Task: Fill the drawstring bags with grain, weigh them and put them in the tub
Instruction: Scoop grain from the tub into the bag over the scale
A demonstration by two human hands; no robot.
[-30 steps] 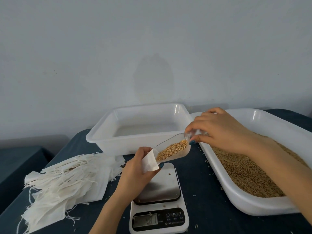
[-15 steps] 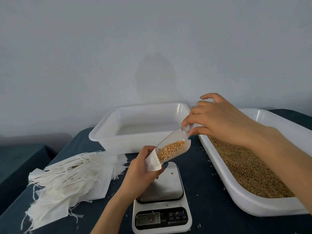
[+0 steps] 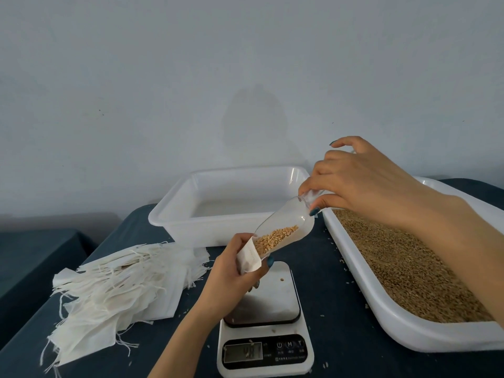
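Observation:
My left hand [image 3: 227, 276] grips a small white drawstring bag [image 3: 248, 257] just above the scale [image 3: 266, 323]. My right hand [image 3: 360, 184] pinches the handle of a clear plastic scoop [image 3: 286, 227], tilted steeply down with its mouth in the bag's opening. Golden grain [image 3: 275, 237] lies in the scoop's lower end. The white tub [image 3: 191, 222] stands behind the scale, with nothing visible in it. One grain lies on the scale's steel plate.
A wide white tray of grain [image 3: 387, 320] fills the right side. A pile of flat drawstring bags [image 3: 117, 290] lies at the left on the dark blue cloth [image 3: 341, 309]. Loose grains are scattered on the cloth. A grey wall stands close behind.
My right hand has risen, tipping the scoop steeper, and the grain has slid toward the bag. The left hand keeps the bag at the scoop's mouth.

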